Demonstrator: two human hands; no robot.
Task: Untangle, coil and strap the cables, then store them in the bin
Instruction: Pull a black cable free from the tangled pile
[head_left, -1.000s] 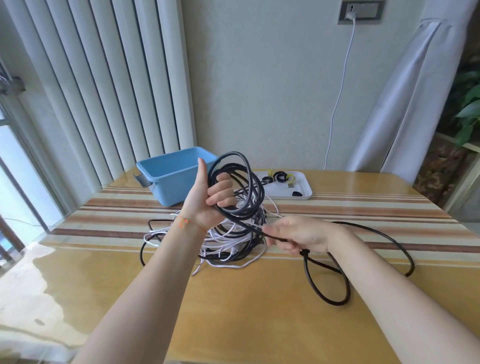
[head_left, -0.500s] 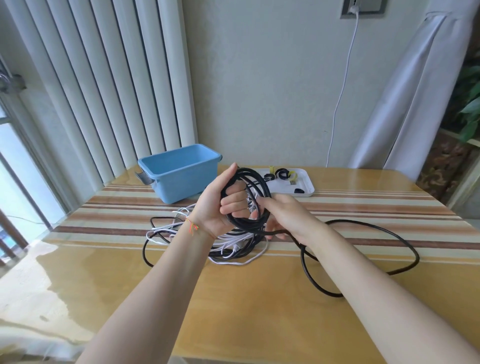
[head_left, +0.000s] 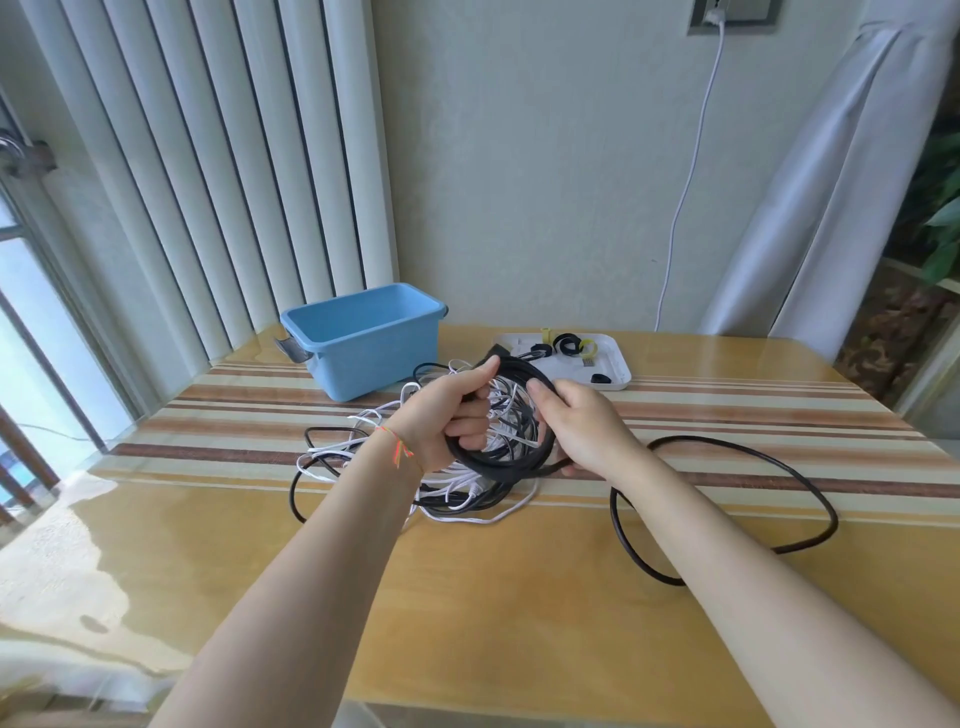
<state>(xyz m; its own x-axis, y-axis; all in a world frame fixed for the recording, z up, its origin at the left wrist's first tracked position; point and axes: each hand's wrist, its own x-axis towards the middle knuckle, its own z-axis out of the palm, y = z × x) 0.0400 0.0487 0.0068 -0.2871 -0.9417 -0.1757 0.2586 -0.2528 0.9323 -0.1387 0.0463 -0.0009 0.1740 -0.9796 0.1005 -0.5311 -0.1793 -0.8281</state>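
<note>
My left hand (head_left: 441, 421) and right hand (head_left: 582, 426) both clamp the black coil (head_left: 493, 467); it looks stiff and springy, best held across all loops.

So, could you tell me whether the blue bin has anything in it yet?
Seemingly empty: the blue bin shows only bare inner walls; its floor is hidden.
</note>
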